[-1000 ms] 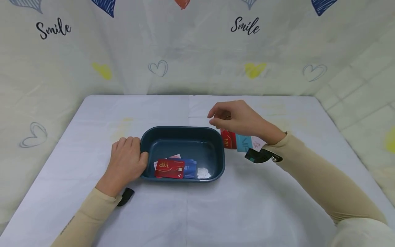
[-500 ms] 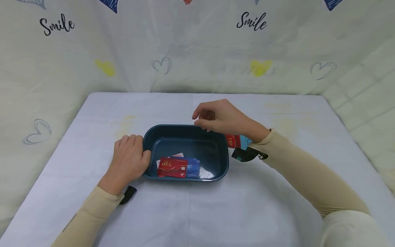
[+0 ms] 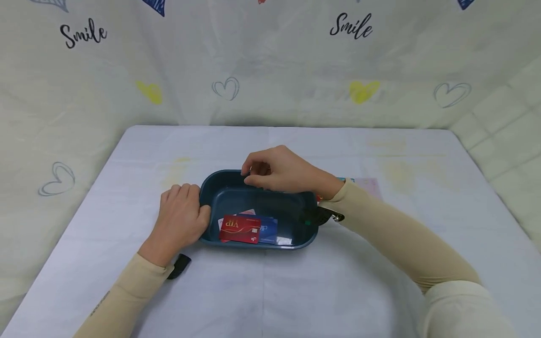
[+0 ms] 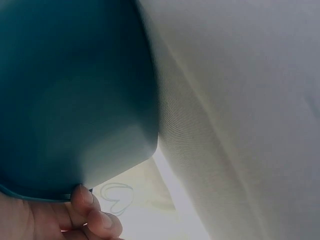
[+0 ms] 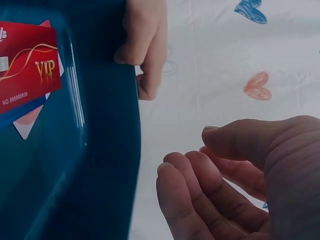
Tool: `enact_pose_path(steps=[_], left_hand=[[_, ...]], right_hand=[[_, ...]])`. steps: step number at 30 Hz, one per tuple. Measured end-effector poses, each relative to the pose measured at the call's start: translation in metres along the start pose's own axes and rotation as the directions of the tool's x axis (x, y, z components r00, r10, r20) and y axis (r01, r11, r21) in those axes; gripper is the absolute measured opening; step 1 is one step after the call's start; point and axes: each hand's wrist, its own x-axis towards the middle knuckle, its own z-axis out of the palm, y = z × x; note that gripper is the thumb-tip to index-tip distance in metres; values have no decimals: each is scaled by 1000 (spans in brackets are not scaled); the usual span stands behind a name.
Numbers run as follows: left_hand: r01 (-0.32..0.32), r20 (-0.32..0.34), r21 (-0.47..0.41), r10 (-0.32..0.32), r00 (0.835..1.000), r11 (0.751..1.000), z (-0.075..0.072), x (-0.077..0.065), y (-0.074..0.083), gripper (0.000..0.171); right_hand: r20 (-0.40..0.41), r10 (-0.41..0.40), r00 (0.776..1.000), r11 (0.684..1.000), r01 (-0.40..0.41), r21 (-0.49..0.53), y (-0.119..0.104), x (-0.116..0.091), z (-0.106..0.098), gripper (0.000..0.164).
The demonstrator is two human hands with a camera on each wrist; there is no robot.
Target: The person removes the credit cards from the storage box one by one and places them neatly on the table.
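A dark teal plastic bin [image 3: 258,247] stands on the white table. My left hand [image 3: 179,218] grips its left end, with fingertips [image 4: 85,196] at the rim in the left wrist view. Inside, near the front wall, lie a red VIP card [image 3: 240,229], a blue VIP card [image 3: 269,230] and a pale pink-white card [image 3: 250,212], partly overlapping. Over the bin's back rim hovers my right hand [image 3: 279,171], its fingers loosely curved and holding nothing. The right wrist view shows a gap between thumb and fingertips.
Right of the bin, a pale pink card [image 3: 369,187] and the edge of a light blue card [image 3: 344,179] show behind my right wrist. A red card there is mostly hidden. A sheet printed with hearts [image 3: 226,88] hangs behind the table.
My right hand has moved left from above the cards beside the bin to over the bin's back rim. The left hand still grips the bin; the view has shifted slightly.
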Motion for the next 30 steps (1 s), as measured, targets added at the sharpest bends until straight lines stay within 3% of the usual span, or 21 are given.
enact_pose_path(steps=[14,30], left_hand=[[6,32,7,-6,999,1000,0,0,-1,21],[-12,3,4,12,1000,1000,0,1,-2,20]], right_hand=[[77,-34,996,999,34,-3,5,16,29,19],[185,-22,983,1000,25,-14,8,23,49,20]])
